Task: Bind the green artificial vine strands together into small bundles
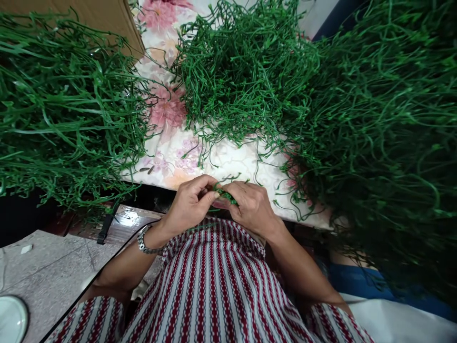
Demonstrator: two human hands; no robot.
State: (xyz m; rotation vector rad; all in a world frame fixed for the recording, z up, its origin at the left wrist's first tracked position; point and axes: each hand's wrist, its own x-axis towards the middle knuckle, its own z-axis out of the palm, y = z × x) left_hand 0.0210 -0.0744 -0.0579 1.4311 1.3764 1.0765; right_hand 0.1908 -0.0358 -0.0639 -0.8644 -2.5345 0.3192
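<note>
Close together at the table's near edge, my left hand (191,202) and my right hand (253,205) meet in front of my body. A small cluster of green stem pieces (228,195) with tiny budlike tips shows between them. My left thumb and forefinger pinch its left end; my right fingers curl round the other side. Most of the cluster is hidden by the fingers. Just beyond the hands, a tangled pile of thin green stems (246,71) lies on the flowered tablecloth (228,159). I cannot tell whether the stems are plastic or real.
Another heap of green stems (64,114) stands at the left, in front of a cardboard box (107,24). A large darker mass of stems (385,119) fills the right side and overhangs the edge. A round pale lid or dish (12,319) is on the tiled floor (53,267).
</note>
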